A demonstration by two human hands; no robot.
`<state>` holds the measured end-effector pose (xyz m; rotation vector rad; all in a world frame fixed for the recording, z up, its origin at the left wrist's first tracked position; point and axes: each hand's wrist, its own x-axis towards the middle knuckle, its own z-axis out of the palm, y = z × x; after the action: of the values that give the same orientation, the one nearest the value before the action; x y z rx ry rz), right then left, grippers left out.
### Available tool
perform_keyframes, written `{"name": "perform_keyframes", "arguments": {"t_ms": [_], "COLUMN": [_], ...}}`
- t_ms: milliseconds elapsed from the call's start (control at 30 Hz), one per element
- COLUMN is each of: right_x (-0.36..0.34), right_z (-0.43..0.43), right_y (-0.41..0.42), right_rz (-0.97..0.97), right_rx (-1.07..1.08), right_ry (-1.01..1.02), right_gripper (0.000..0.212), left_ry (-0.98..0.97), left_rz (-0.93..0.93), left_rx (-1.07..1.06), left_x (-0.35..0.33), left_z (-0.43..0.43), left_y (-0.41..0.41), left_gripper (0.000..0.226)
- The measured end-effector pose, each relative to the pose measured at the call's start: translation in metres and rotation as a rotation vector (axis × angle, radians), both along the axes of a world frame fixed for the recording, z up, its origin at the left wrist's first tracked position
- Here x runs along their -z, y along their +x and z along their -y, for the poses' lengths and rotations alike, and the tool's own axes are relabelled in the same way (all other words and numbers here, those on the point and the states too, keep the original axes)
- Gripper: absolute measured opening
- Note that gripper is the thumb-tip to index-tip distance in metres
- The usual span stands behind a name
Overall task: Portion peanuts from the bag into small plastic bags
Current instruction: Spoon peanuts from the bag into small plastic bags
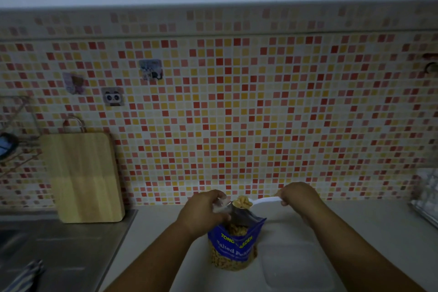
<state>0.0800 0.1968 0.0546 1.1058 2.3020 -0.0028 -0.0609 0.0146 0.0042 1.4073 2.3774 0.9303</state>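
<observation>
spoon (pixel 259 201) of peanuts (pixel 242 202) pinched by right hand (pixel 301 199), lying left-right, bowl just right of small bag (pixel 220 205) gripped by left hand (pixel 203 213).

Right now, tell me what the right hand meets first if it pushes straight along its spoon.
Most likely the small plastic bag held by the left hand: the right hand's spoon points at its mouth; depth unclear.

A wooden cutting board (pixel 83 176) leans against the mosaic tile wall (pixel 260 114) beside the steel sink (pixel 59 244)
</observation>
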Motion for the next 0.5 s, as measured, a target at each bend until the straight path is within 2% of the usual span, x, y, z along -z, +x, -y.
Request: {"name": "perform_keyframes", "arguments": {"t_ms": [333,500], "right_x": [0.0,-0.011], "right_z": [0.002,0.018], "right_y": [-0.009,-0.012], "right_rz": [0.0,-0.217], "right_rx": [-0.014,-0.19], "right_ry": [-0.013,0.098], "right_gripper": [0.046,0.032], "left_ry": [-0.088,-0.063], "left_rz": [-0.112,-0.09], "left_rx": [0.002,0.017], "left_x": [0.001,0.002], "left_z": [-0.019,-0.027], "left_y": [0.013,0.02], "left_gripper": [0.06,0.05]}}
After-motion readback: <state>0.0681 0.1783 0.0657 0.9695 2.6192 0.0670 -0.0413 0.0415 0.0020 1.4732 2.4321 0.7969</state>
